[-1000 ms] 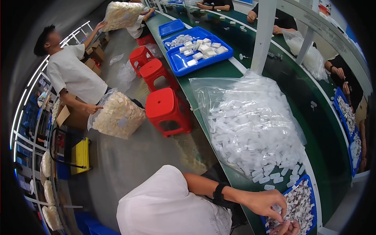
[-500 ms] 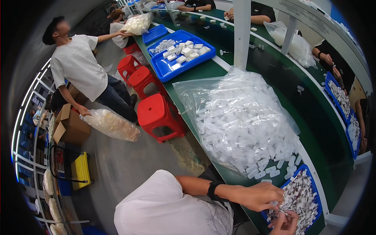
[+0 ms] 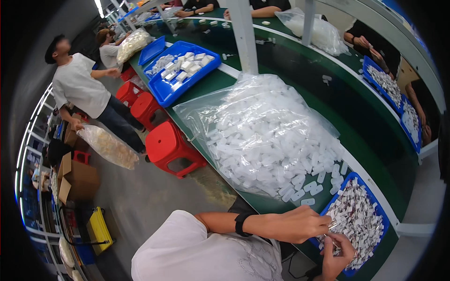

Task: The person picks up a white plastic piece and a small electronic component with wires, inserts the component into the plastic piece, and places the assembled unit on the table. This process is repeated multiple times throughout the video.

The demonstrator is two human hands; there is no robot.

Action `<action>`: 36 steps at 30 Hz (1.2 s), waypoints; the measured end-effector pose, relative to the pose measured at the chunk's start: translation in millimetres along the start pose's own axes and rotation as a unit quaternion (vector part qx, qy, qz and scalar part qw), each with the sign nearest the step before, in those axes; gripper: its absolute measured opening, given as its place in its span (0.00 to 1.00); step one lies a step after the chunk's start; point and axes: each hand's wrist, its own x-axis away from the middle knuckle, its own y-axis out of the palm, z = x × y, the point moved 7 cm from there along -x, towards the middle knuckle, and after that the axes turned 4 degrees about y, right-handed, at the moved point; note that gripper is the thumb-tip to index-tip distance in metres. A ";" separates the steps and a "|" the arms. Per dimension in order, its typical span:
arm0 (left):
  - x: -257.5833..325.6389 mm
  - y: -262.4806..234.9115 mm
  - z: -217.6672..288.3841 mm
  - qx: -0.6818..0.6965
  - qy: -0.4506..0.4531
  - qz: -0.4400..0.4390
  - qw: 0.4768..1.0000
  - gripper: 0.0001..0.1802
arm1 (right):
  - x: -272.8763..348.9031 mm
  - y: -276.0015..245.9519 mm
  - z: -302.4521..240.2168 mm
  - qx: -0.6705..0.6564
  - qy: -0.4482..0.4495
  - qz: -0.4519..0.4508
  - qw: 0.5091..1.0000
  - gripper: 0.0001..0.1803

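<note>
1 bulging bag (image 3: 133,45) has left the standing co-worker's (image 3: 82,86) grip; more of the blue tray (image 3: 385,222) now shows.

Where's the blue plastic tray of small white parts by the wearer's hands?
Head view, lower right: the blue tray lies on the green tabletop, partly behind the left hand and right hand, below-right of the clear plastic bag of white pieces.
</note>
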 end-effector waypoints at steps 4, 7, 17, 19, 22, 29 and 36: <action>-2.4 -11.6 -0.3 0.002 -0.029 -0.009 1.000 0.08 | -10.4 -2.0 -13.2 -0.005 0.007 0.011 1.000 0.06; -3.6 -28.9 -5.2 -0.024 -0.046 0.019 0.998 0.13 | -15.1 -11.4 -16.2 -0.018 0.004 0.053 0.998 0.06; 8.4 -26.9 -47.0 0.286 -0.390 0.081 0.871 0.26 | -5.7 -31.2 -2.3 -0.132 0.002 0.152 0.980 0.06; 10.0 -16.7 -48.7 0.353 -0.402 0.060 0.843 0.29 | -4.9 -29.6 -2.5 -0.140 0.009 0.151 0.978 0.06; 10.0 -5.6 -46.9 0.467 -0.380 0.045 0.797 0.30 | -2.7 -29.2 -4.7 -0.129 0.001 0.160 0.979 0.06; 3.2 -6.8 -40.4 0.576 -0.271 0.092 0.766 0.26 | -6.6 -20.1 -23.1 -0.073 -0.043 0.170 0.982 0.08; 8.7 -13.1 -45.3 0.594 -0.231 0.169 0.752 0.19 | -6.1 -12.2 -48.5 0.001 -0.192 0.192 0.962 0.11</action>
